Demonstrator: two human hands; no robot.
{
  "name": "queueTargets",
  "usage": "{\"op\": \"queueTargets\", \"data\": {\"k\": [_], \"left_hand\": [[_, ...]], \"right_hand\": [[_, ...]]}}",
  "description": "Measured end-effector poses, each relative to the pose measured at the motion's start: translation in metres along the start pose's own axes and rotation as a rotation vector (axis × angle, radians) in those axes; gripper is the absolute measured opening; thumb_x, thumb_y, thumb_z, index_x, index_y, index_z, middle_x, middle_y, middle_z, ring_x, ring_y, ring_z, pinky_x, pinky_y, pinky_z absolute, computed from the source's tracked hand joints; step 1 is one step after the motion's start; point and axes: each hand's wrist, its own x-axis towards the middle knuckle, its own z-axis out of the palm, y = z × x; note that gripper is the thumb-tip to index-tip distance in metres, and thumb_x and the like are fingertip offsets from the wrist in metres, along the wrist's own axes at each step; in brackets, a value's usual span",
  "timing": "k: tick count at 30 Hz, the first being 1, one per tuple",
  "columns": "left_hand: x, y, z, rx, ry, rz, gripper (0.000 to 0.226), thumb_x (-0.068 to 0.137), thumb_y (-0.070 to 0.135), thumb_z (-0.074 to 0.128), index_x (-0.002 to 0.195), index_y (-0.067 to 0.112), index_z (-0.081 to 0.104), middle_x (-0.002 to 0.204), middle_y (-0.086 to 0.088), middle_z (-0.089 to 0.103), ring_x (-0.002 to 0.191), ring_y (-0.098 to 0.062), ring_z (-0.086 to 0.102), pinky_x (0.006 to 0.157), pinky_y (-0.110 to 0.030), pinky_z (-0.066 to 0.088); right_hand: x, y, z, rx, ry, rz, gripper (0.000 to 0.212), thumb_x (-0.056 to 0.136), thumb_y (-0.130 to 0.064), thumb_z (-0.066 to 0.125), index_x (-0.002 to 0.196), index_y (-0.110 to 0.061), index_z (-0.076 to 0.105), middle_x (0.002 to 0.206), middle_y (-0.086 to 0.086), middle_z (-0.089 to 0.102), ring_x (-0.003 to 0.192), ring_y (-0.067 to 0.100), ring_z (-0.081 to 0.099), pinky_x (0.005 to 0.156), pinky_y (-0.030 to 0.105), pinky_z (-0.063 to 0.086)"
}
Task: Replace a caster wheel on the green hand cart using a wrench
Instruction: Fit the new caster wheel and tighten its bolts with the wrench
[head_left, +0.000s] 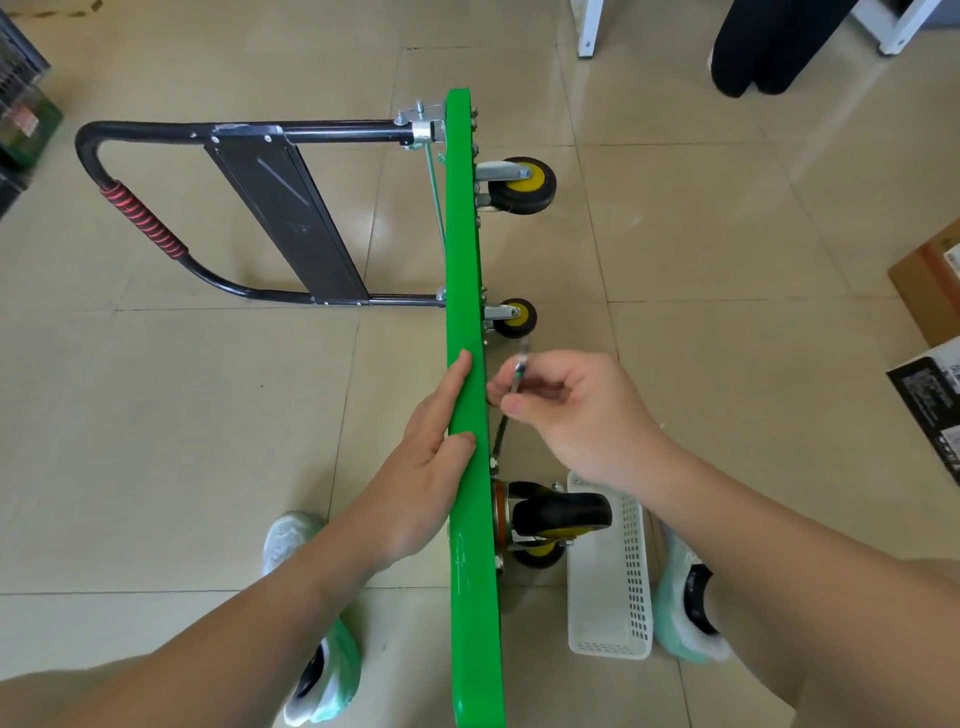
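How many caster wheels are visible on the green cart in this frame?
4. At the far end: farthest wheel and second wheel. At the near end: near wheel by the white basket, and a fourth wheel partly hidden behind it.

Bright green flat cart deck (467, 291); 4 black rubber caster wheels (522, 185) with yellow hubs. Black tubular metal handle (249, 126), its grip (143, 221) wrapped in a red-and-black spiral. Thin silver-grey metal wrench (519, 370). White perforated plastic basket (610, 571), its walls a grid of small slots. Mint-green-and-white shoes (685, 608). Glossy beige floor tiles (182, 415) crossed by thin dark grout lines.
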Motion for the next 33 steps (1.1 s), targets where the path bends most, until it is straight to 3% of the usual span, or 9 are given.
{"op": "queueTargets", "data": {"k": [4,6,10,14,20,24,33], "left_hand": [[0.0,0.0,0.001,0.002,-0.001,0.0,0.074,0.094,0.038,0.032,0.159,0.059,0.005,0.158,0.03,0.023,0.141,0.017,0.027,0.121,-0.021,0.028],[0.001,0.0,0.001,0.006,0.002,-0.003,0.074,0.092,0.04,0.032,0.159,0.06,0.005,0.157,0.031,0.023,0.139,0.022,0.026,0.116,-0.014,0.028],[0.002,-0.001,0.002,0.012,0.007,0.004,0.075,0.092,0.039,0.032,0.16,0.058,0.005,0.16,0.028,0.022,0.146,0.013,0.025,0.121,-0.021,0.026],[0.003,-0.002,0.002,0.025,0.024,0.011,0.076,0.092,0.038,0.033,0.16,0.057,0.007,0.157,0.032,0.023,0.141,0.022,0.024,0.121,-0.017,0.023],[0.001,-0.003,0.002,0.057,0.026,0.009,0.07,0.11,0.017,0.034,0.161,0.054,0.006,0.162,0.029,0.02,0.15,0.007,0.023,0.128,-0.035,0.023],[0.001,0.0,0.003,0.043,0.027,0.009,0.074,0.095,0.035,0.032,0.16,0.056,0.006,0.162,0.031,0.02,0.149,0.012,0.021,0.129,-0.032,0.02],[0.002,-0.003,0.004,0.024,0.022,0.0,0.075,0.092,0.039,0.032,0.159,0.06,0.006,0.162,0.031,0.02,0.147,0.01,0.026,0.126,-0.033,0.026]], "right_hand": [[0.002,-0.01,-0.01,0.106,0.094,-0.012,0.034,0.092,0.01,0.062,0.093,-0.023,0.071,0.088,-0.011,0.079,0.09,0.01,0.076,0.08,0.017,0.057],[0.001,-0.014,-0.013,0.08,0.083,-0.026,0.033,0.092,0.008,0.064,0.094,-0.024,0.071,0.089,-0.01,0.079,0.091,0.012,0.076,0.083,0.021,0.058],[-0.009,-0.02,-0.007,0.121,0.047,-0.088,0.034,0.084,-0.003,0.07,0.087,-0.035,0.077,0.091,-0.011,0.079,0.093,0.012,0.076,0.084,0.02,0.058],[-0.017,-0.021,0.002,0.132,-0.008,-0.159,0.04,0.084,-0.007,0.069,0.093,-0.045,0.077,0.095,-0.012,0.078,0.096,0.012,0.075,0.087,0.022,0.058],[-0.016,-0.019,0.01,0.13,-0.004,-0.157,0.044,0.084,-0.011,0.069,0.095,-0.053,0.075,0.095,-0.018,0.077,0.098,0.011,0.075,0.09,0.025,0.058],[-0.014,-0.017,0.013,0.136,0.013,-0.128,0.043,0.082,-0.012,0.068,0.09,-0.054,0.075,0.093,-0.018,0.077,0.097,0.009,0.075,0.09,0.026,0.058],[-0.006,-0.021,0.005,0.18,0.008,-0.14,0.039,0.081,-0.011,0.068,0.088,-0.048,0.077,0.09,-0.015,0.078,0.095,0.01,0.075,0.087,0.026,0.059]]}}
